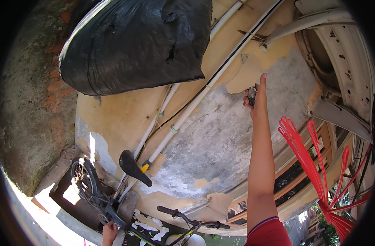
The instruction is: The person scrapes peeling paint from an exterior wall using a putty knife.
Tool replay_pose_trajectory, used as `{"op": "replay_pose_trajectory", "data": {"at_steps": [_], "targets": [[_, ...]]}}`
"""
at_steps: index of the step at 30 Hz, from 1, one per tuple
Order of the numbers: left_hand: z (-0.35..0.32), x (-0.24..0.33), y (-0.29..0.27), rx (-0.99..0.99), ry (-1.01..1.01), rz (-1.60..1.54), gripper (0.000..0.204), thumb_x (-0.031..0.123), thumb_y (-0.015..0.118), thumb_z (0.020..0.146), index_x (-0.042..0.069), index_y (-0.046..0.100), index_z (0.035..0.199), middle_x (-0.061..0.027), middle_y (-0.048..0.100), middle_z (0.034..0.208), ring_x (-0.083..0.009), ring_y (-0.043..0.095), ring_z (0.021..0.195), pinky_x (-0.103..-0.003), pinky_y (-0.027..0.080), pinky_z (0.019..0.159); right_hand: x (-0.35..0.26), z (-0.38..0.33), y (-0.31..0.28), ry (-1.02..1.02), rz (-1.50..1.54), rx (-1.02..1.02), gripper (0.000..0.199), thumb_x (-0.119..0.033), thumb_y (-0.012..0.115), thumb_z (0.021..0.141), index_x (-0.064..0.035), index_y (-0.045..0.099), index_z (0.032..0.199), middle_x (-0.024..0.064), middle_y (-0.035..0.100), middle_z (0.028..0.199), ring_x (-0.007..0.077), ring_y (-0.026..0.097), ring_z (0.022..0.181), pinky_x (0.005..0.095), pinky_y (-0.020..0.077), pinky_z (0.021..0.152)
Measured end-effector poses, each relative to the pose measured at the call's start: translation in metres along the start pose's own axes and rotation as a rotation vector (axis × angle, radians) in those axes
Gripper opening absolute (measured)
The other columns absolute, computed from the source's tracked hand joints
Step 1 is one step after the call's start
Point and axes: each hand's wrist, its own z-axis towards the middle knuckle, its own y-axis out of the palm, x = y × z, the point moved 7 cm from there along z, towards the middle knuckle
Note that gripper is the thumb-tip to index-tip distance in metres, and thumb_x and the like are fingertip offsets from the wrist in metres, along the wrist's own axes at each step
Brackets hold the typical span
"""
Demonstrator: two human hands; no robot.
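My right arm, in a red sleeve, reaches up to a wall whose yellow paint has peeled away to grey plaster. At its end my right hand has its fingers curled round a small dark grey lump, with the thumb stretched out. The lump's exact kind is unclear. Low on the left, my left hand is closed beside a bicycle. Whatever that hand grips, if anything, is hidden. The bicycle's black saddle and handlebar stand in front of the wall.
White pipes run slantwise along the wall. Overhead bulges a torn black plastic bag. Looped red straps hang at right, below a white metal panel. Pale flakes litter the ground near a white bucket.
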Motion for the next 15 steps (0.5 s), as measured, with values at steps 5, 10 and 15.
{"op": "replay_pose_trajectory", "data": {"at_steps": [5, 10, 15], "targets": [[-0.001, -0.008, 0.003, 0.013, 0.063, 0.065, 0.026, 0.021, 0.06, 0.092, -0.002, 0.065, 0.08, -0.0122, 0.068, 0.064, -0.0233, 0.069, 0.057, -0.037, 0.055, 0.058, 0.004, 0.024, -0.005, -0.025, -0.099, 0.033, 0.054, -0.056, 0.055, 0.094, -0.004, 0.057, 0.08, 0.003, 0.048, 0.061, 0.0117, 0.044, 0.042, 0.0271, 0.0319, 0.038], [-0.011, 0.034, -0.007, -0.014, 0.049, 0.059, 0.026, 0.022, 0.062, 0.091, -0.001, 0.066, 0.08, -0.015, 0.068, 0.066, -0.0302, 0.069, 0.063, -0.041, 0.053, 0.062, 0.001, 0.025, -0.017, -0.232, -0.252, 0.093, 0.051, -0.046, 0.057, 0.096, -0.0029, 0.055, 0.07, 0.0043, 0.052, 0.06, 0.0126, 0.044, 0.041, 0.0295, 0.0341, 0.04], [-0.007, 0.035, -0.008, 0.0, 0.064, 0.049, 0.025, 0.022, 0.062, 0.09, -0.001, 0.066, 0.079, -0.0162, 0.067, 0.066, -0.0329, 0.069, 0.065, -0.043, 0.052, 0.064, 0.012, -0.001, -0.013, -0.349, -0.492, 0.139, 0.052, -0.044, 0.059, 0.096, 0.0033, 0.057, 0.073, 0.0092, 0.054, 0.061, 0.0164, 0.046, 0.051, 0.0323, 0.0403, 0.053]]}}
